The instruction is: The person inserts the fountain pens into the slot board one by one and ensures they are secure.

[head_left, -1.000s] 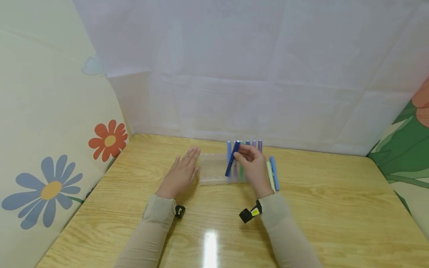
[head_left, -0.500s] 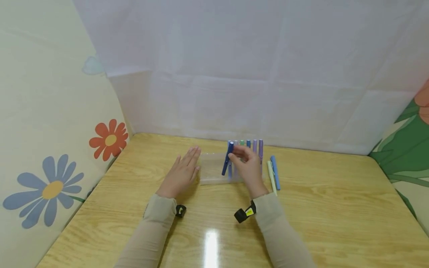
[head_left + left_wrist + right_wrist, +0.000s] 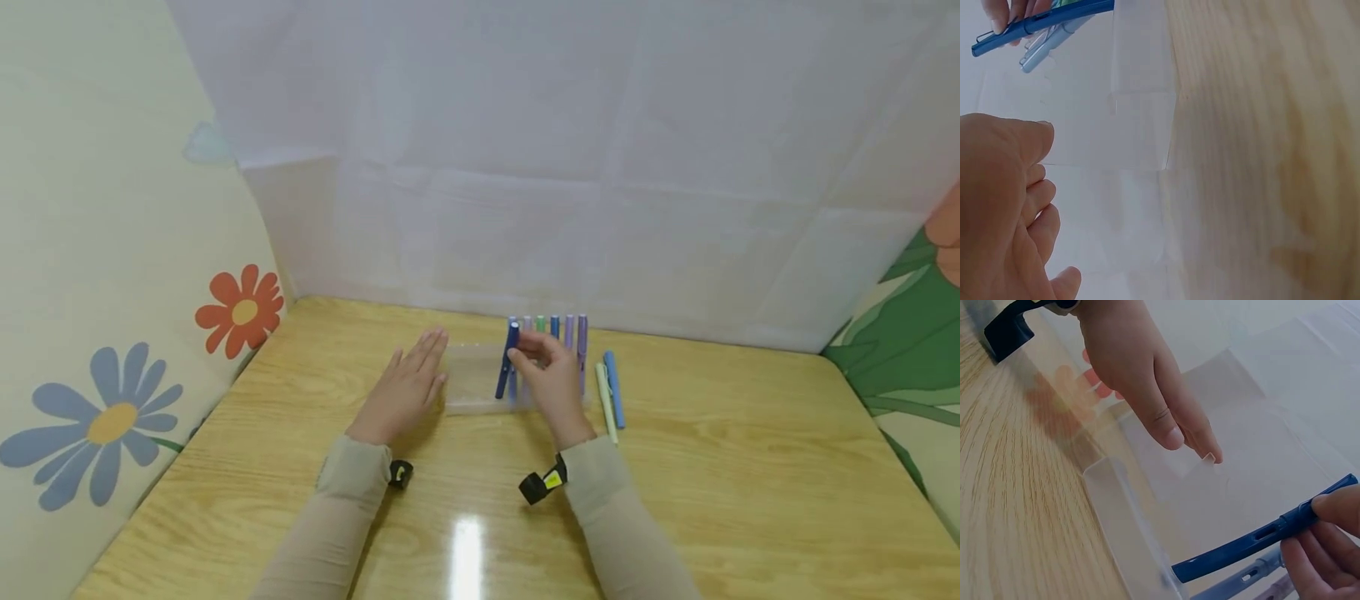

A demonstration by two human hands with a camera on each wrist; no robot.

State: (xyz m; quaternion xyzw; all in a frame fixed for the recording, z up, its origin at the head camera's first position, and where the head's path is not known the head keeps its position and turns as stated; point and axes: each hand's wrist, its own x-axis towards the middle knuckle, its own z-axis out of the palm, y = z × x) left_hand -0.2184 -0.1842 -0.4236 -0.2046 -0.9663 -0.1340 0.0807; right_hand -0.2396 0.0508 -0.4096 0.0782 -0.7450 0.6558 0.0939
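Note:
My right hand point(image 3: 553, 379) pinches a dark blue pen point(image 3: 504, 371) by its upper part, between thumb and fingers. The pen tilts over a clear plastic pen case point(image 3: 472, 383); in the right wrist view its lower end point(image 3: 1188, 570) is at the case's front wall point(image 3: 1110, 506). Several capped pens stand in a row in the case to the right, among them a light blue pen point(image 3: 1054, 45) beside the held one and a purple pen point(image 3: 582, 333) at the far end. My left hand point(image 3: 405, 387) rests at the case's left end, fingers extended.
Right of the case, a pale green pen point(image 3: 606, 402) and a blue pen point(image 3: 614, 389) lie side by side on the wooden table point(image 3: 750, 467). A white cloth point(image 3: 480, 233) hangs behind the table's back edge.
My right hand has moved left with the dark blue pen, from over the row to its left side. The pen now leans less. My left hand has stayed in place.

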